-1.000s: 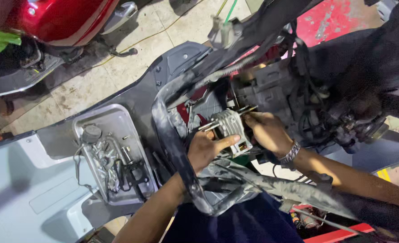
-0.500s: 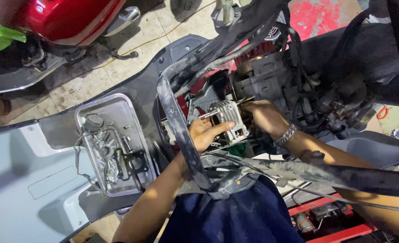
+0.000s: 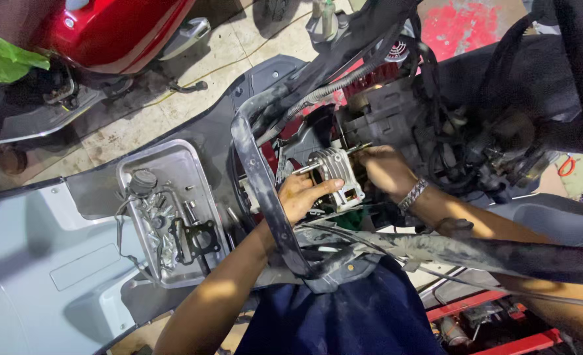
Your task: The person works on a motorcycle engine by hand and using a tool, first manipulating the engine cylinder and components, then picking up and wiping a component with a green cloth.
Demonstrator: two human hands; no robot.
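Between both hands – finned cylinder [image 3: 334,172] on its studs | left hand [image 3: 301,197] cups it from below | right hand [image 3: 380,169] grips its far side | step: seating cylinder | next needs an even, square push

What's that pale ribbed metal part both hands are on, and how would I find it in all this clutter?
Start at the thick black frame tube curving down the middle of the stripped scooter. Just right of it, the left hand and right hand meet on a finned cylinder block. It is the only pale silver, ribbed piece among dark hoses and wires, with thin metal studs running along it.
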